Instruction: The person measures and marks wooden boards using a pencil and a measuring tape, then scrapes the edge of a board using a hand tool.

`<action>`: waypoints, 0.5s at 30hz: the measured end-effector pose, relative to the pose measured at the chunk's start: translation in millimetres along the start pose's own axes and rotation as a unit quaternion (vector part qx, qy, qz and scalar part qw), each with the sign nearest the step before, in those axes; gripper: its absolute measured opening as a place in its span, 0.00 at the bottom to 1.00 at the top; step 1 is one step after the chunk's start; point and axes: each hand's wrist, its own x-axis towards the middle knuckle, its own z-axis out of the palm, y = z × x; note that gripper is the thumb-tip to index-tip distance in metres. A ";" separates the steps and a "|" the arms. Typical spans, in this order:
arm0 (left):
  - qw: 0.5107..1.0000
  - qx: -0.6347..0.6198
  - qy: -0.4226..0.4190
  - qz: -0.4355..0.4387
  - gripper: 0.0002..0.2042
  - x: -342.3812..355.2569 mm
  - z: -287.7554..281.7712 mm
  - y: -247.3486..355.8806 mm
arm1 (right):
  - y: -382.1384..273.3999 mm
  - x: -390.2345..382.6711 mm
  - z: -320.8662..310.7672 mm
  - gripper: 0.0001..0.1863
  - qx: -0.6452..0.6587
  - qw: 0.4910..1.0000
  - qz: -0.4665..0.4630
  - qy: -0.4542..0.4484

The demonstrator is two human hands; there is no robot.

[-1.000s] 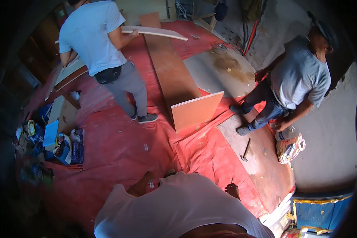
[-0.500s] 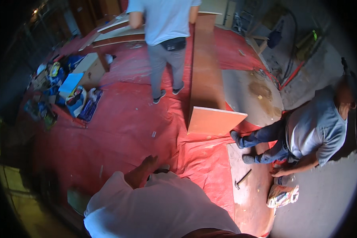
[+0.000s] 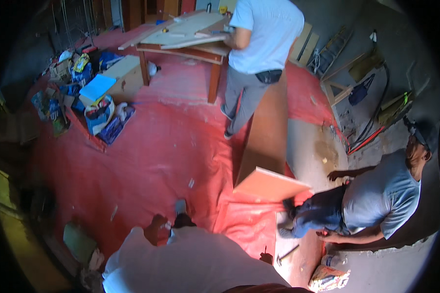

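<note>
My left hand (image 3: 156, 227) hangs low beside my white shirt, above the red floor sheet (image 3: 146, 171). Its fingers look curled in, with a small pale thing at their edge that is too small to name. Past my right side only part of my right hand (image 3: 266, 258) shows. A thin dark shape sticks up from it, and I cannot make out what it is. Just right of that hand, a hammer (image 3: 288, 254) lies on a pale floor board. Ahead, a long brown panel (image 3: 266, 132) stretches away, with an orange-faced board (image 3: 269, 184) at its near end.
At the right a co-worker (image 3: 381, 195) walks, arms apart. Another person (image 3: 264, 39) stands by a wooden table (image 3: 181, 52) stacked with boards. Bags and boxes (image 3: 100, 117) are heaped at the left. A printed sack (image 3: 329, 278) sits at the lower right, and a ladder (image 3: 333, 51) leans behind.
My view has shifted, bringing the table into fuller sight. My right hand has come into view. The far person now stands turned beside the table; the right co-worker's other hand shows.
</note>
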 end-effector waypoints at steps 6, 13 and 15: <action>0.997 0.036 0.053 0.048 0.14 79.5 -57.8 -31.6 | -127.7 32.0 137.0 0.12 -0.473 0.799 -0.372 0.009; 0.983 -0.065 0.109 0.134 0.10 110.6 -161.5 -62.0 | -316.2 49.7 315.6 0.18 -0.370 0.830 -0.414 -0.056; 0.982 -0.035 0.135 0.127 0.10 127.6 -152.7 -93.3 | -359.3 55.9 354.8 0.17 -0.414 0.770 -0.480 -0.070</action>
